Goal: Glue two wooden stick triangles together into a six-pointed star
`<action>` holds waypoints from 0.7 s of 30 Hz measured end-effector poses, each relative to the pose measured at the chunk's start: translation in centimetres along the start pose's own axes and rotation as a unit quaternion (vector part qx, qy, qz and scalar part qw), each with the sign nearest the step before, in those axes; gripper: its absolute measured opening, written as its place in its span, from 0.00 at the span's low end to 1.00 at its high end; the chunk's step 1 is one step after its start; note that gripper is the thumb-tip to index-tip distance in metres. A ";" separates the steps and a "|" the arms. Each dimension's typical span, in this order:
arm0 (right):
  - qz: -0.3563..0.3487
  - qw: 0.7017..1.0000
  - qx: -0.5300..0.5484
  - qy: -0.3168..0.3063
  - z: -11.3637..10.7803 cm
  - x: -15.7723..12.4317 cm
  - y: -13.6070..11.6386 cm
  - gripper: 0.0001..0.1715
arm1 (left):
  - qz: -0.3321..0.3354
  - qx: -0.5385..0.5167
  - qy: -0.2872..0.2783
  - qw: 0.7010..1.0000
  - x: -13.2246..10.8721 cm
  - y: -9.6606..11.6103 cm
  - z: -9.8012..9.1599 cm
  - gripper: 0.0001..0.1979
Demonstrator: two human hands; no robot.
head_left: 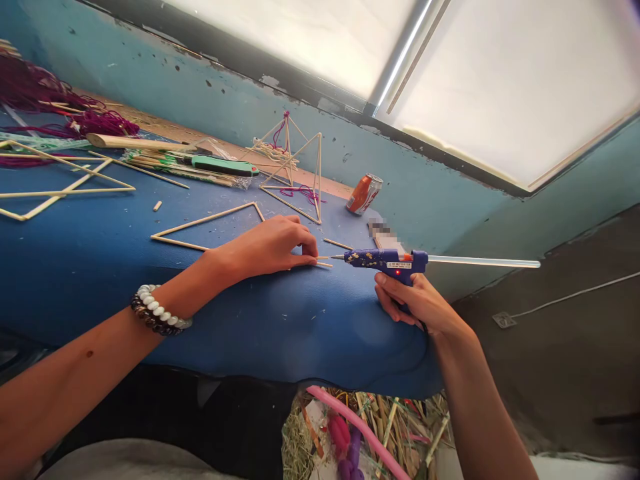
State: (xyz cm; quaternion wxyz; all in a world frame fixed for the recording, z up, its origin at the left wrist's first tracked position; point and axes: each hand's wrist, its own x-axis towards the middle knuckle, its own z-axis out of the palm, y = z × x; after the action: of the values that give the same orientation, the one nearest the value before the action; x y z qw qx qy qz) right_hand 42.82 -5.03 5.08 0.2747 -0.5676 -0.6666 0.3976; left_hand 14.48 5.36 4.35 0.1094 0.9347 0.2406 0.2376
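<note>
1. The left hand [265,245] is in a narrow pinch. Its fingertips [311,250] press on thin wood sticks [323,262] on a blue padded table [250,327].
2. The right hand [415,301] is closed around a blue hot glue gun [380,260], at 3 o'clock from the left hand. The gun's metal tip points at the thin wood sticks, just apart from them. A clear glue stick [480,261] pokes out of its back.
3. Done so far: a stick pyramid [295,177] stands at 12 o'clock from the left hand. A stick triangle [200,230] lies flat at 10 o'clock, and a bigger stick frame [60,187] lies farther off at 9 o'clock.
4. Left to do: the pinched sticks are not part of a frame yet. I cannot tell if they have glue on them.
5. Words: the gun has a small white label [399,265] and a red light [397,272], but the print is too small to read. An orange and silver can [364,194] lies on its side at 1 o'clock. Its name cannot be read.
</note>
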 end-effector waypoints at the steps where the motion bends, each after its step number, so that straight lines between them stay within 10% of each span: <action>1: 0.002 1.000 -0.004 0.001 0.0 0.0 0.0 0.39 | 0.001 0.001 0.000 1.000 0.0 0.0 0.0 0.08; 21: -0.017 0.996 0.081 0.046 0.0 -0.4 0.7 0.32 | 0.001 0.006 0.011 1.000 -0.1 -0.1 0.1 0.07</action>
State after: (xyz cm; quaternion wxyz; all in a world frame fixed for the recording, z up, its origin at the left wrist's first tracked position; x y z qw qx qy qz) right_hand 43.29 -5.42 4.50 0.3566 -0.5502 -0.6283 0.4188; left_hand 14.41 5.37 4.17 0.1012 0.9330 0.2420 0.2464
